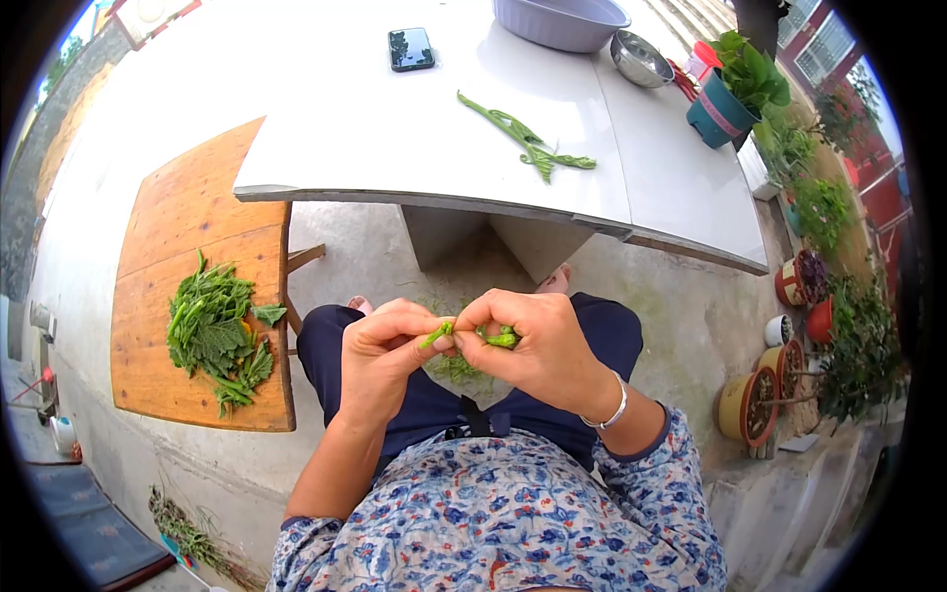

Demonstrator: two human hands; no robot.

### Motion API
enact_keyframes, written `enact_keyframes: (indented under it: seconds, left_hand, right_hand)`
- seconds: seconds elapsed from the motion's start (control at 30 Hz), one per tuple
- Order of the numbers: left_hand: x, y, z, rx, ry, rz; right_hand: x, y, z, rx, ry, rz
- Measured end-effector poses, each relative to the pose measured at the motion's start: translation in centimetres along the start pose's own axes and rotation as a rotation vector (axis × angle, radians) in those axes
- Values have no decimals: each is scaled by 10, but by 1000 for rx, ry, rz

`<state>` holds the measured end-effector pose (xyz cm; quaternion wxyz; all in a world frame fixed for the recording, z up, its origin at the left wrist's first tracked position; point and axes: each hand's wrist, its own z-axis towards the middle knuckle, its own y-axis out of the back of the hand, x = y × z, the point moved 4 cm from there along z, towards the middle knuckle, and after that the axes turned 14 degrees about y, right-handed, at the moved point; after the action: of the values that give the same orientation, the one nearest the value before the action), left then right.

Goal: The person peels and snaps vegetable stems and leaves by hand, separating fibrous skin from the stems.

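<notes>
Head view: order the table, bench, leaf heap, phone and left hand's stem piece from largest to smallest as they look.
1. Table
2. Bench
3. Leaf heap
4. Phone
5. Stem piece

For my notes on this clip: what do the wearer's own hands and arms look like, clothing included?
Both the left hand and right hand are ungloved. A shiny silver-coloured bangle circles the right wrist. White cloth sleeves with blue-and-red floral print and dark edging stop short of the wrists.
</notes>
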<state>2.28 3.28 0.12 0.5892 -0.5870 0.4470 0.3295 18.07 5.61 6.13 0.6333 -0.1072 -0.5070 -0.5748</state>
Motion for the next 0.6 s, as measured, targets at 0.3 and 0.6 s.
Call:
enact_keyframes:
  seconds: [0.3,0.6]
  left_hand:
    - [4,-3,1,-16,56,-70]
    - [4,-4,-1,14,136,-180]
  right_hand:
    - [-7,-8,-1,-125,118,-97]
    - [-8,-2,1,-108,-110,107]
